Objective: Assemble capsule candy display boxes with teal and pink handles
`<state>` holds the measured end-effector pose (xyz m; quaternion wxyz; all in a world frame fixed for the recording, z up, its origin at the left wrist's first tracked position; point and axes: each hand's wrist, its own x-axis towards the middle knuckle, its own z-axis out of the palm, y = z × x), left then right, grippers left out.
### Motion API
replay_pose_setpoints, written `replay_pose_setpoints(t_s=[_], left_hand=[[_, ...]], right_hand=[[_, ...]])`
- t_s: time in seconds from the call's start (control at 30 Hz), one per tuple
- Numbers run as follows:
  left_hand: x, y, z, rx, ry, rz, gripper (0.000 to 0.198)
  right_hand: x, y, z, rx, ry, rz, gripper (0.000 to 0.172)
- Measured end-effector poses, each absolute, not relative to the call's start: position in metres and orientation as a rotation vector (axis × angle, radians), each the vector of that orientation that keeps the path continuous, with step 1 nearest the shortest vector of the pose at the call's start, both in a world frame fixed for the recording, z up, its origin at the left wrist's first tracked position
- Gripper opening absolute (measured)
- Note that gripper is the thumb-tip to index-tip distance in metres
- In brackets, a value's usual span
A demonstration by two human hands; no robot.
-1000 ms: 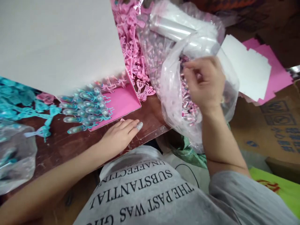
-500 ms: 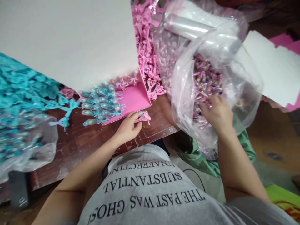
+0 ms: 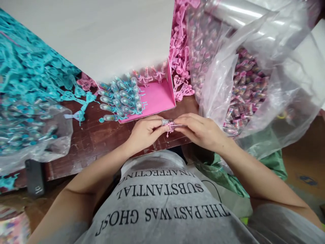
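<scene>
My left hand [image 3: 146, 133] pinches a pink plastic piece [image 3: 170, 126] with a small clear capsule beside it, just in front of the pink box [image 3: 157, 96]. From the other side my right hand [image 3: 203, 130] meets it, its fingers closed on a small clear tube [image 3: 179, 125] that touches the pink piece. Rows of clear capsules with teal holders [image 3: 122, 96] fill the left of the box. A few pink-held ones [image 3: 151, 75] stand along its back. The box's large white lid [image 3: 96, 37] is raised behind.
Teal plastic pieces [image 3: 35, 64] and a bag of teal-capped tubes [image 3: 27, 128] lie at the left, near a black phone [image 3: 35, 178]. Pink pieces [image 3: 180, 51] and an open clear bag of pink-capped tubes [image 3: 247, 88] are on the right.
My right hand has left the open bag and come across to my left hand, now with a clear tube in its fingers. The whole view has shifted somewhat.
</scene>
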<state>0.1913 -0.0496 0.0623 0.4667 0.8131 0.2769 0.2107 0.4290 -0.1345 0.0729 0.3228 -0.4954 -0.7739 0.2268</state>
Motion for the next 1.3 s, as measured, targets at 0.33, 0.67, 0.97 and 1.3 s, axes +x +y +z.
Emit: replay_pose_setpoints(t_s=[0.33,0.67,0.97,1.3], left_hand=[[0.199,-0.054,0.054,2.559,0.651,0.624,0.022],[0.207,-0.051,0.028,1.53,0.855,0.328,0.038],[0.213,-0.054,0.038,1.278,0.861,0.341,0.035],[0.2,-0.062,0.048,1.563,0.768,0.446,0.033]], right_hand=[[0.431,-0.152,0.075,-1.596,-1.125,1.376,0.062],[0.562,-0.18,0.025,-2.847,-1.275,0.247,0.037],[0.493,-0.187,0.068,-1.932,-1.687,0.355,0.029],[0.43,-0.161,0.075,-1.459,-2.081,0.517,0.026]])
